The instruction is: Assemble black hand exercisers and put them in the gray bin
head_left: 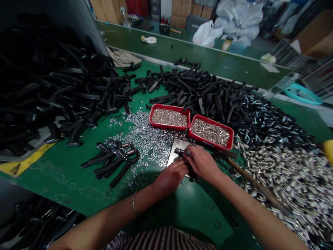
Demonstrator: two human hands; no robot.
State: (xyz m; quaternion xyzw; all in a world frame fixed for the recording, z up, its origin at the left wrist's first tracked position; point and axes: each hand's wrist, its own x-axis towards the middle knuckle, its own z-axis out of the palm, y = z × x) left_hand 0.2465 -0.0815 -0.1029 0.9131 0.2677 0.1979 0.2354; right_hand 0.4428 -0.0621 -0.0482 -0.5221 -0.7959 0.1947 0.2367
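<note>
My left hand (173, 175) and my right hand (203, 161) meet over a small metal plate (174, 149). Both are closed around a black handle piece (179, 151), whose end sticks out to the left above the plate; my fingers hide most of it. Left of my hands lie several black handle assemblies (117, 159) with coil springs. Small silvery rings (153, 146) are scattered beside the plate. Just beyond it, a red tray (149, 119) contains tiny metal parts, and a second red tray (231, 139) contains small metal pins.
Black handles are heaped at the left (78, 83) and at the back (203, 86). A pile of silvery metal cylinders (286, 177) covers the right side, with a hammer's wooden handle (257, 185) across it. Dark metal-tipped parts (270, 118) lie behind.
</note>
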